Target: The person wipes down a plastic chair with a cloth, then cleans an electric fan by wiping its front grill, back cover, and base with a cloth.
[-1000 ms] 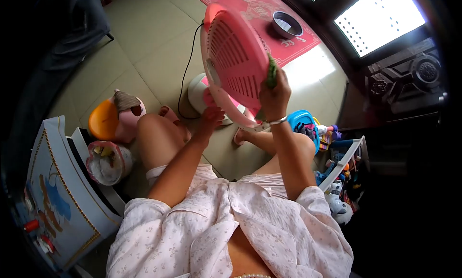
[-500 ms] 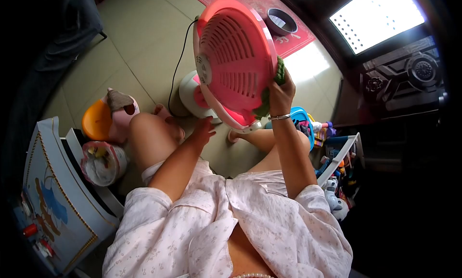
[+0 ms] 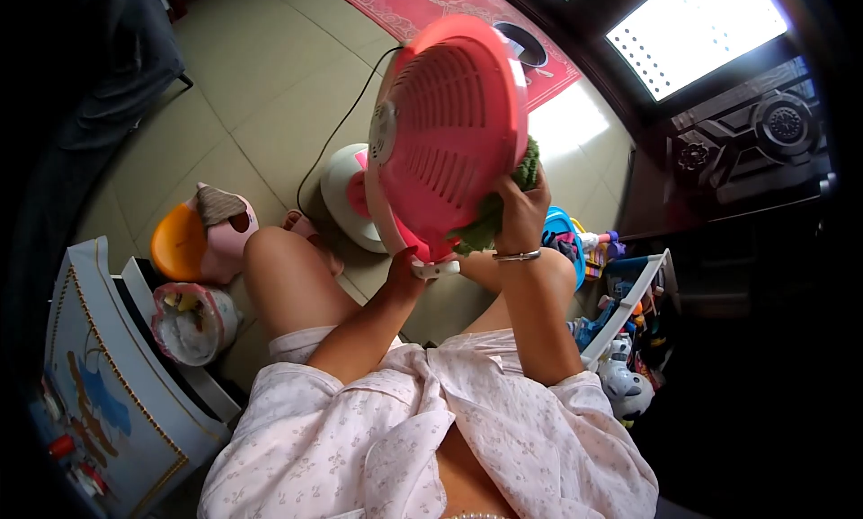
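Observation:
A pink slotted fan housing (image 3: pixel 445 128) is tilted above the floor, joined to a curved pale arm on a round white and pink base (image 3: pixel 349 195). My right hand (image 3: pixel 523 215) grips a green cloth (image 3: pixel 485 227) and presses it against the right rim of the housing. At the bottom of the curved arm, beside its white joint (image 3: pixel 434 269), is my left hand (image 3: pixel 406 269); its fingers are partly hidden there, and whether they grip is unclear.
A black cord (image 3: pixel 349 115) runs over the tiled floor. At left are an orange and pink child's seat (image 3: pixel 184 240), a lined bin (image 3: pixel 193 326) and a pale cabinet (image 3: pixel 117 375). A metal bowl (image 3: pixel 524 47) rests on a red mat (image 3: pixel 562 74); toys (image 3: pixel 625 375) fill a rack at right.
The housing has turned and shifted slightly down. My left hand has moved right to the bottom of the curved arm, while my right hand with the cloth has moved a little lower.

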Demonstrator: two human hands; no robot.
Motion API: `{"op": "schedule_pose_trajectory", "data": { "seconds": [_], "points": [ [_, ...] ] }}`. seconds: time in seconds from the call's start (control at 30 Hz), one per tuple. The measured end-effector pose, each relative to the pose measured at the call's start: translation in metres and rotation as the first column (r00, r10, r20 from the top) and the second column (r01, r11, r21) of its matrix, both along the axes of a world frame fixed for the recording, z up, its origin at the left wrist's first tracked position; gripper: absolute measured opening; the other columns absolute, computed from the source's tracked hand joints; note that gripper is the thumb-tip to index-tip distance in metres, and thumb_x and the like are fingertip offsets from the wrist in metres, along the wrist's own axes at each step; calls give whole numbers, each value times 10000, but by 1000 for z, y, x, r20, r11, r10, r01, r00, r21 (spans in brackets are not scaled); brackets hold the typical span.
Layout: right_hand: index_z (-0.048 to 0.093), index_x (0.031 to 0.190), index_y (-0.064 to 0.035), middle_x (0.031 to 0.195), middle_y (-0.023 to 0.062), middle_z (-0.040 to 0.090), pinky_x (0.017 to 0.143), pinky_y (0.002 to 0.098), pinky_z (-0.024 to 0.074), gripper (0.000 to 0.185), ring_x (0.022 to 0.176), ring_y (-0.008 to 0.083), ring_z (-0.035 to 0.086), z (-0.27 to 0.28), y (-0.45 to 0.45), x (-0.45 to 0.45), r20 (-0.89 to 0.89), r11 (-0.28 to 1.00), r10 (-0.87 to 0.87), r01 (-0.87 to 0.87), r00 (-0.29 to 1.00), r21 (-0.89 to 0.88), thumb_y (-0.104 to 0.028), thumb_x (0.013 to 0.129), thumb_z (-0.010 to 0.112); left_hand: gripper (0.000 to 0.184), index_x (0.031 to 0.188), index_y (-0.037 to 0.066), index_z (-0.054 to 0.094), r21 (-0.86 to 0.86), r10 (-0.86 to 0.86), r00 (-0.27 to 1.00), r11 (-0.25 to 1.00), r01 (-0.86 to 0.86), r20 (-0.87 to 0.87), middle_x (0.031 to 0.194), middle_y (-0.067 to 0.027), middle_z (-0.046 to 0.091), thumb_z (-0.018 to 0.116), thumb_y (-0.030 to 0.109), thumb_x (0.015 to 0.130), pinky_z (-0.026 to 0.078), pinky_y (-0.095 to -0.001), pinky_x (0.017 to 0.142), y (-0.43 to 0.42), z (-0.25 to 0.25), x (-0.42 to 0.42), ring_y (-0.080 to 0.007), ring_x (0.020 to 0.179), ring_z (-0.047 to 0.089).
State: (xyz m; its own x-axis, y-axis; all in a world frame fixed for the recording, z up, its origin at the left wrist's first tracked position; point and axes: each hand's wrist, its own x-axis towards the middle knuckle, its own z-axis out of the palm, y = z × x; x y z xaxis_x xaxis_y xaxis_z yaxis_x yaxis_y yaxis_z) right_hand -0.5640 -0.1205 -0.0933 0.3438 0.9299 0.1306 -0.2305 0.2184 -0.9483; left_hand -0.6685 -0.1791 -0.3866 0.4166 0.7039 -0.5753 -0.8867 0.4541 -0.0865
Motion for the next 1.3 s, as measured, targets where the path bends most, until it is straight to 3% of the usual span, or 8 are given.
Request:
{"op": "schedule_pose_trajectory", "data": {
  "seconds": [0.13, 0.3, 0.6, 0.8, 0.87, 1.0, 1.2, 1.3],
  "points": [
    [560, 1025, 1, 837, 51, 624, 576, 258, 514, 272, 667, 156, 613, 4, -13, 17, -75, 996, -74, 71, 994, -46, 91, 768, 566, 649, 1328, 43, 273, -180, 75, 955, 975, -131, -288, 1192, -167, 460, 609, 61, 774, 492, -446, 794, 5, 36, -17, -311, 1063, 524],
    [560, 1011, -6, 812, 51, 618, 599, 267, 520, 275, 673, 161, 611, -11, -46, 42, -157, 986, -126, 106, 980, -126, 90, 753, 569, 461, 1169, -66, 469, -213, 32, 829, 960, -181, -559, 1019, -173, 548, 628, 43, 750, 490, -405, 618, 14, 39, -43, -290, 718, 598],
    [540, 1019, -19, 823, 58, 635, 624, 251, 518, 331, 686, 147, 620, -72, -104, 74, -199, 948, -212, 151, 957, -280, 95, 715, 603, 668, 1245, -48, 346, -212, -120, 514, 969, -124, -849, 1137, -222, 511, 667, 8, 662, 513, -424, 805, 9, 68, -77, -325, 956, 594],
    [550, 1144, -28, 1002, 41, 636, 786, 285, 508, 347, 905, 136, 618, -55, -134, 81, -232, 909, -236, 130, 944, -396, -80, 832, 695, 746, 1287, -54, 330, -182, -164, 474, 983, 7, -865, 1189, -222, 514, 695, -3, 639, 493, -415, 870, 18, 62, -87, -315, 1019, 575],
    [568, 1123, -29, 1011, 46, 637, 782, 287, 507, 289, 900, 134, 619, -52, -146, 90, -282, 890, -177, 31, 943, -455, -108, 864, 670, 800, 1329, -69, 277, -160, -129, 418, 986, -41, -899, 1216, -224, 504, 685, -16, 643, 490, -412, 877, 19, 76, -85, -314, 1045, 564],
    [583, 1135, -17, 1053, 74, 646, 784, 293, 545, 245, 896, 172, 653, -29, -176, 104, -305, 897, -294, 151, 906, -416, -157, 935, 576, 833, 1351, -73, 227, -213, -210, 370, 977, 35, -905, 1289, -241, 438, 666, -26, 645, 431, -397, 959, 14, 75, -82, -311, 1138, 509],
    [538, 1193, -37, 1088, 71, 635, 788, 272, 532, 258, 939, 156, 639, 38, -153, 92, -216, 919, -380, 341, 899, -199, -165, 969, 526, 739, 1275, -77, 281, -175, -172, 342, 984, 22, -924, 1262, -237, 425, 655, -22, 640, 409, -403, 974, 9, 87, -72, -318, 1134, 489],
    [473, 1291, -60, 1137, 86, 619, 803, 285, 519, 371, 978, 187, 629, 32, -110, 83, 233, 975, -174, 201, 957, -97, -154, 944, 565, 733, 1272, -67, 288, -195, -187, 333, 981, 12, -924, 1249, -231, 427, 657, -16, 641, 411, -409, 968, 8, 83, -71, -308, 1120, 492]
  ]
}}
